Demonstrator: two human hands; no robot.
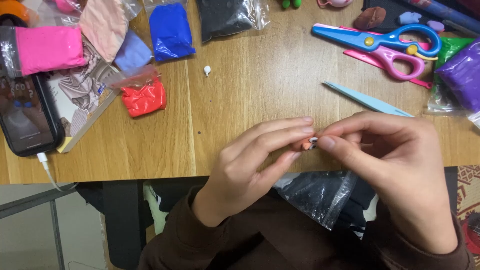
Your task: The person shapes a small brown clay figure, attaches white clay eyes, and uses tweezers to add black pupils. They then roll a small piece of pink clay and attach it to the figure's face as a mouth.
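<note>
Close above the near edge of the pale wooden bench (240, 100), the left hand (250, 170) and right hand (395, 160) meet fingertip to fingertip, both pinched shut on a tiny soft orange clay piece with a black-and-white dot (310, 144); most of it is hidden by the fingers. Just beyond the right hand lies a slim pale-blue plastic modelling tool (367, 99), and further back a pair of blue-and-pink plastic scissors (395, 47). A glossy bag of purple clay (462, 75) sits at the right edge. Well apart to the left are crinkled clear bags of red clay (145, 97), blue clay (171, 31), black clay (225, 17) and pink clay (47, 49), with a small white clay bead (207, 70) lying alone on bare wood. A black smartphone with a white cable (27, 117) rests at the far left, partly on a printed booklet (82, 100). Under the hands, in the lap, lies another clear zip bag of dark clay (320, 195)
</note>
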